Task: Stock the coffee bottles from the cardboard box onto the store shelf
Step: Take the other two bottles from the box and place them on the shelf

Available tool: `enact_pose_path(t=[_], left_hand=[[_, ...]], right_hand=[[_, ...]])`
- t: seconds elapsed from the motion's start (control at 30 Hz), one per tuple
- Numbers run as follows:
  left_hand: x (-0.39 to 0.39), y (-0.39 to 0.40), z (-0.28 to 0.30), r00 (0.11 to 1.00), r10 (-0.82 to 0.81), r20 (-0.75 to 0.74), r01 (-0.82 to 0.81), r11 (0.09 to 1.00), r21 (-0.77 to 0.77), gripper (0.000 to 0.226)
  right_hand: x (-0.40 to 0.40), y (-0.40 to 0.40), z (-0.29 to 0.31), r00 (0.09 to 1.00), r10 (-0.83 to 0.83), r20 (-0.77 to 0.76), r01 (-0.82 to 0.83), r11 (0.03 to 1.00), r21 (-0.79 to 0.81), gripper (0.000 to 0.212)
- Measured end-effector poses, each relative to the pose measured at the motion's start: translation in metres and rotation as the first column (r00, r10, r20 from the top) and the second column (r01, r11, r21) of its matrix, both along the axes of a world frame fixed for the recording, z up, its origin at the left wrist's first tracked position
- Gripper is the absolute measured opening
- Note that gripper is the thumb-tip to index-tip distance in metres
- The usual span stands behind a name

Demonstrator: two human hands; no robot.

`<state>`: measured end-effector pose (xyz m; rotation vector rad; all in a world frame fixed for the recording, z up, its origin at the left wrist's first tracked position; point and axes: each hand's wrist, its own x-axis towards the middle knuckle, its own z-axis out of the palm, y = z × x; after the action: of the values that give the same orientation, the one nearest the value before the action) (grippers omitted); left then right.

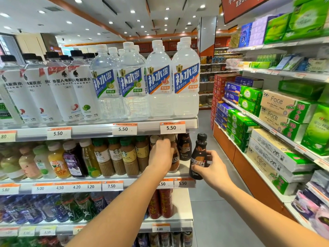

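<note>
Item: small dark plastic Nescafé coffee bottle (198, 155), rigid, light, likely slick; right hand (211, 169) clamps its waist, left hand (161, 154) grips brown shelved bottle (175, 158).

Single head cam, wide-angle, looked fwd and slightly down an aisle, close to drinks shelf (99, 130) on left.

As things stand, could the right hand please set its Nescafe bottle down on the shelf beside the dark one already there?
Probably yes: the right hand holds its Nescafe bottle just off the shelf end, and bare shelf shows beside the dark bottle.
</note>
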<state>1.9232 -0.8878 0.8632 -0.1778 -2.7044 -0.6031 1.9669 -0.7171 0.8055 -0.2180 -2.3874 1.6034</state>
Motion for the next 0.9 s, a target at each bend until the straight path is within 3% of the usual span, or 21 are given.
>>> enact_pose_path(t=[0.17,0.4,0.67,0.9], left_hand=[[0.008,-0.004,0.0,1.0,-0.016,-0.015,0.016,1.0,0.007,0.029],[0.021,-0.029,-0.029,0.971,-0.131,-0.198,0.141,0.989,0.035,0.037],[0.014,-0.081,-0.068,0.997,-0.04,-0.068,0.03,0.988,-0.15,0.023],[0.007,-0.102,-0.088,0.997,-0.042,0.059,0.055,0.966,-0.251,0.026]], right_hand=[[-0.002,0.0,0.0,1.0,-0.008,-0.011,0.008,1.0,0.001,0.056],[-0.003,-0.004,0.0,0.999,-0.019,-0.038,0.02,1.0,0.01,0.054],[-0.007,-0.011,0.002,0.998,-0.018,-0.06,0.019,1.0,0.012,0.055],[-0.02,-0.017,0.002,0.997,-0.037,-0.072,0.039,0.999,0.032,0.053]])
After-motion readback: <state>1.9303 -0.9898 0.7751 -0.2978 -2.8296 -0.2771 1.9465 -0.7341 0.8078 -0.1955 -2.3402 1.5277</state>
